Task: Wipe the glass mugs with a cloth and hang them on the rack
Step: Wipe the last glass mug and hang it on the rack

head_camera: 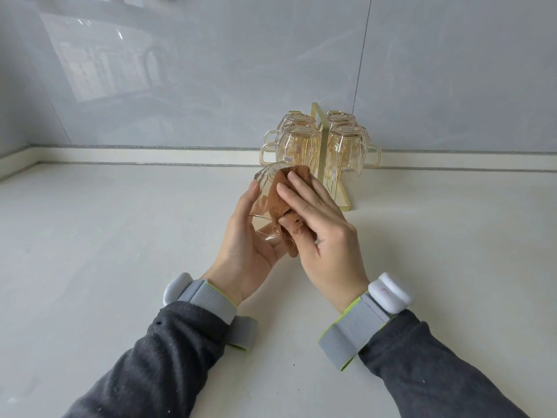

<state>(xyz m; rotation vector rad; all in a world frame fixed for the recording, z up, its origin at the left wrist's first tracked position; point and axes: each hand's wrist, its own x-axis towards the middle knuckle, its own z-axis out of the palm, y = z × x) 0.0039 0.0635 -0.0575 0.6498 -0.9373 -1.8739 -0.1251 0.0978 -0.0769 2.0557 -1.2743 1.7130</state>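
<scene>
Holding the glass mug (265,188) just in front of the rack (324,164), my left hand (253,251) curls around it, while my right hand (325,236) presses the cloth (289,212) on it, fingers nearly straight, thumb pinching a fold. I think the smooth glass could slip and strike the hung mugs (298,143). Their barcode sticker (288,158) is unreadable.
</scene>
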